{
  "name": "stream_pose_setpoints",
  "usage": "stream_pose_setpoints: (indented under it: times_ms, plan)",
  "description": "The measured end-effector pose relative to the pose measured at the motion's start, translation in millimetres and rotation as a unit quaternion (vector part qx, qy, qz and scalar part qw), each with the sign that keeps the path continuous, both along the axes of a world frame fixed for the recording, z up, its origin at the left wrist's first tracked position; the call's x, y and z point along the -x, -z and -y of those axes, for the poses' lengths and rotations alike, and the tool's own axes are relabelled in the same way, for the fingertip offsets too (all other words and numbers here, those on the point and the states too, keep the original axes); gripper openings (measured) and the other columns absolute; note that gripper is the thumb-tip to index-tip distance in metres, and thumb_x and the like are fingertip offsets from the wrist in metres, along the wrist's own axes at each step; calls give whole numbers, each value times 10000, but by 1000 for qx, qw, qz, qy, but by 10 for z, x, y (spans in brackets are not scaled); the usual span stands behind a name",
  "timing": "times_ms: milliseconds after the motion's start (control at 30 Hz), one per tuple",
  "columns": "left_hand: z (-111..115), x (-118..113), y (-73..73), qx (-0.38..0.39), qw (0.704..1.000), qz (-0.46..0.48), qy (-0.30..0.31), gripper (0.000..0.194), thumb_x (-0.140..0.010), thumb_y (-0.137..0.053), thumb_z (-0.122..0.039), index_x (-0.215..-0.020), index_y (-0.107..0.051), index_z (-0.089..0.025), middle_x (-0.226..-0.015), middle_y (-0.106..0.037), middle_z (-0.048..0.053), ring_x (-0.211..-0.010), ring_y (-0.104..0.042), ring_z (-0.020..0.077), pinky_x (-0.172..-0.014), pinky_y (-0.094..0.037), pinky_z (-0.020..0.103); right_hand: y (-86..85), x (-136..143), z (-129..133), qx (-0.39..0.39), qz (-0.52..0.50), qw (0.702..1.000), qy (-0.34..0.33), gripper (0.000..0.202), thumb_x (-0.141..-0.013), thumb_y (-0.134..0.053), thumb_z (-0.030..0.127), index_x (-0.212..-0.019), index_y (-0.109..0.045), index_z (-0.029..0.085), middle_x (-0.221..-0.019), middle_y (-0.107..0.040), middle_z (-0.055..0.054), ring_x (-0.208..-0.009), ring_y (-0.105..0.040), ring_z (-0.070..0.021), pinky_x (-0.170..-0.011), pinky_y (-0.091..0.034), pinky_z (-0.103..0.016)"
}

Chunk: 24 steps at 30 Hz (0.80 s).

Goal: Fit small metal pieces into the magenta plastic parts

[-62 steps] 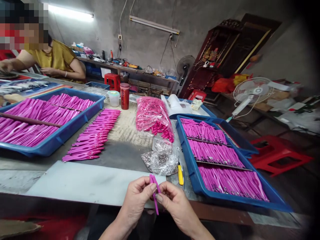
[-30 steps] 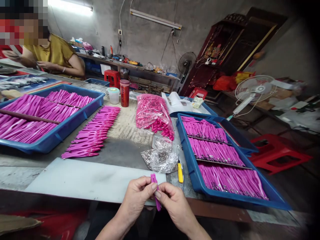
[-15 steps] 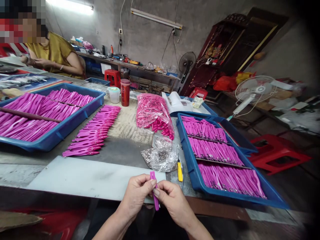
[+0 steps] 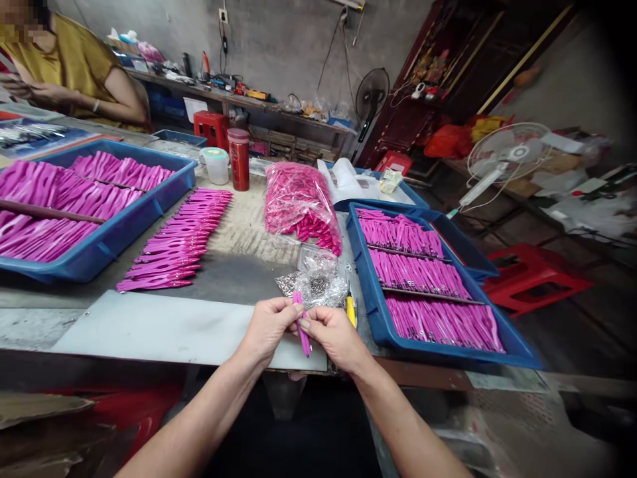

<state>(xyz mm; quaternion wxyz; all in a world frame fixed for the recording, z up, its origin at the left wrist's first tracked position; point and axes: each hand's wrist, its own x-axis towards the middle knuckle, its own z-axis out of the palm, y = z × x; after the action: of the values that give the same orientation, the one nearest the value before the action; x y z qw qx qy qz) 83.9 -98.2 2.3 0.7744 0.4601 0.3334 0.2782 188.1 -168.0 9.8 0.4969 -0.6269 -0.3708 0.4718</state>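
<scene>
Between my two hands is a slim magenta plastic piece [image 4: 302,334], slotted along its upper part, with a small metal bit near its lower end. My left hand [image 4: 271,325] pinches its upper part between thumb and fingers. Lower down, my right hand [image 4: 331,332] grips its side with thumb and forefinger. The piece is held above the front edge of a pale sheet [image 4: 174,325] on the table. Just beyond my hands lies a clear plastic bag [image 4: 321,282] with many small metal parts. A yellow-handled tool [image 4: 351,311] lies beside my right hand, partly hidden by it.
A row of similar magenta pieces [image 4: 174,242] lies left of centre. Blue trays of them stand at left [image 4: 107,249] and right [image 4: 383,318]. Farther back are a bag of darker pink parts [image 4: 301,202], a red tumbler [image 4: 239,162] and a lidded tub [image 4: 215,166]. A person [image 4: 84,66] sits far left.
My head view has shifted, so the table sits higher in the picture. Both hands have reached farther out with the magenta piece, showing more forearm; both still hold it.
</scene>
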Motion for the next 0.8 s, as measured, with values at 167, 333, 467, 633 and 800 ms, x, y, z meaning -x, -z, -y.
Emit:
stream_pose_setpoints:
  times_ms: [167,333,467,633,800]
  plan:
    - [-3,-33,-2,-4,1000,-4,-3,263,-547,-685,-339,-507,-550,-116,-412,-468,-44,-417,-398,59,-442,-313,182,34,-11,-10,-10,1,1000,-1,279,-637,-615,399,-552,-511,155,-506,-465,53,-481,-390,-73,-504,-329,-213]
    - [0,-13,4,-37,999,-11,3,239,-577,-661,-326,-511,-559,-120,-436,-478,-37,-442,-408,68,-456,-329,185,49,-37,34,-20,67,997,-21,260,-704,-561,374,-577,-507,154,-534,-452,43,-508,-386,-80,-508,-320,-210]
    - [28,87,-28,-165,985,-36,42,209,-658,-602,-308,-543,-586,-134,-514,-489,-22,-504,-426,87,-495,-347,192,-30,-140,128,-35,184,978,-87,253,-785,-490,357,-649,-555,153,-587,-473,26,-568,-414,-97,-533,-321,-210]
    - [117,199,-128,-307,937,-99,131,255,-717,-528,-252,-480,-570,-167,-521,-462,-11,-512,-437,104,-510,-351,201,-210,-238,213,-87,290,945,-124,218,-819,-459,324,-717,-572,169,-639,-501,15,-618,-451,-110,-569,-336,-213]
    - [158,231,-143,-365,899,-119,210,262,-745,-472,-191,-500,-560,-168,-537,-477,-12,-501,-446,99,-504,-336,200,-269,-219,249,-113,342,913,-190,204,-812,-444,243,-647,-543,176,-585,-452,29,-546,-405,-92,-520,-306,-206]
